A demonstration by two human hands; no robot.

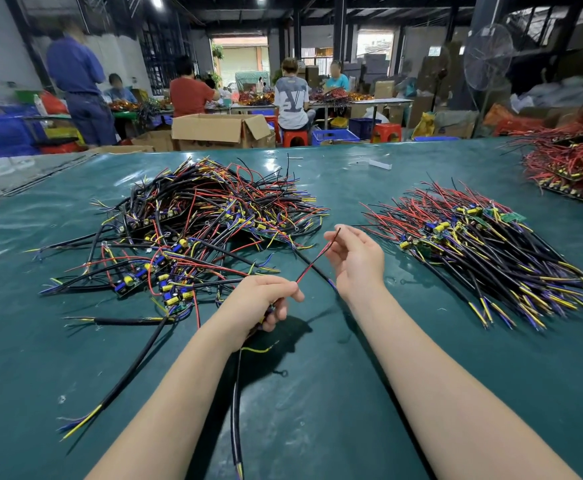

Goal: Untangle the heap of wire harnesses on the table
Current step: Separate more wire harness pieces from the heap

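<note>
A tangled heap of wire harnesses [200,223], black, red, yellow and blue with small circuit boards, lies on the green table [318,393] at centre left. My left hand [266,303] grips one harness lifted off the table; its black cable [236,403] hangs down toward me. From that hand a thin red wire [318,258] runs up and right to my right hand [356,258], which pinches the wire near its tip. Both hands are between the heap and a second pile.
A straightened pile of harnesses [484,251] lies at the right. A stack of red-wired boards [574,164] sits at the far right edge. A loose black cable [127,372] lies at front left. People work at tables beyond, among cardboard boxes [220,129].
</note>
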